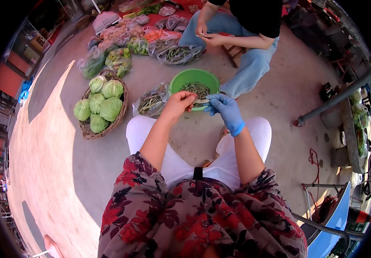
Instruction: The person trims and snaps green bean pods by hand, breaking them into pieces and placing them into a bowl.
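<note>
In the middle of the frame, a thin pale-green bean pod (201, 101) is held level between two hands, above the near rim of a round bright-green plastic basin (215, 79). Its left end is pinched by the thumb and fingers of the bare left hand (181, 104); its right end is pinched by the right hand (223, 109), which is covered by a thin blue glove. In the basin, a heap of small green bean pieces (195, 89) is contained. Just to the left of the basin, a clear plastic bag filled with long green beans (150, 103) is placed on the grey concrete floor (289, 101). Farther left, a round brown wicker basket (91, 135) is seen — it is filled with pale-green round cabbages (111, 108). At the upper right of centre, a seated person in a black top and light-blue jeans (251, 69) is shown, whose two hands (210, 38) are kept close together.
</note>
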`<state>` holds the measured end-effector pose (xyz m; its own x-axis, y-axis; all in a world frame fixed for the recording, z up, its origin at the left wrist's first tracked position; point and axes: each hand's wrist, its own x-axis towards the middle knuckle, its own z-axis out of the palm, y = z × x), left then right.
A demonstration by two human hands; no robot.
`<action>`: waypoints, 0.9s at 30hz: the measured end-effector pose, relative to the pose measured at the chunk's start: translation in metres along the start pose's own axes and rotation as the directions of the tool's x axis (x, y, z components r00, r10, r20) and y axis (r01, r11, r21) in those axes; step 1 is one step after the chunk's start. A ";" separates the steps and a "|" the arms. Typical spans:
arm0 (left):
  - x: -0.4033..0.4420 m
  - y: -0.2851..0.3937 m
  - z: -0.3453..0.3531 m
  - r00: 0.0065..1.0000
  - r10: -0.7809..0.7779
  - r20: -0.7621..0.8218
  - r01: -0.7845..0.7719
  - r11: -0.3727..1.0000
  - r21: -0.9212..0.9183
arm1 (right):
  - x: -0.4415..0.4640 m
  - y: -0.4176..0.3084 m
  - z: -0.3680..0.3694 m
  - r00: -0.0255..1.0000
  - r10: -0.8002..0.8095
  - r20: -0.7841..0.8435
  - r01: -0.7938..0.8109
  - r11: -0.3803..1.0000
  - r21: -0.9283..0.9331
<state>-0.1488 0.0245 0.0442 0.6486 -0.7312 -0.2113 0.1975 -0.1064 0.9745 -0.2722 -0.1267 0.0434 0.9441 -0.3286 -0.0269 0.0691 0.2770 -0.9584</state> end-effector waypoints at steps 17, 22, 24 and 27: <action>-0.048 -0.020 0.039 0.987 -0.099 0.126 0.144 0.891 -0.430 | -0.035 0.003 0.031 0.761 -0.626 0.172 0.512 0.415 -0.752; -0.038 -0.017 0.039 0.979 -0.182 -0.095 0.090 0.796 -0.599 | -0.042 0.013 0.036 0.720 -0.690 0.072 0.510 0.456 -0.729; -0.031 -0.015 0.025 0.955 -0.197 -0.223 0.029 0.809 -0.588 | -0.045 0.017 0.035 0.743 -0.669 -0.007 0.477 0.537 -0.695; -0.022 -0.022 -0.002 0.940 -0.169 -0.298 -0.036 0.816 -0.577 | -0.045 0.027 0.019 0.841 -0.540 0.025 0.394 0.581 -0.712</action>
<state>-0.1660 0.0446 0.0269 0.7950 -0.4685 -0.3853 0.5615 0.3284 0.7595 -0.3066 -0.0869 0.0242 0.7649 -0.4035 0.5022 0.1825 -0.6119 -0.7696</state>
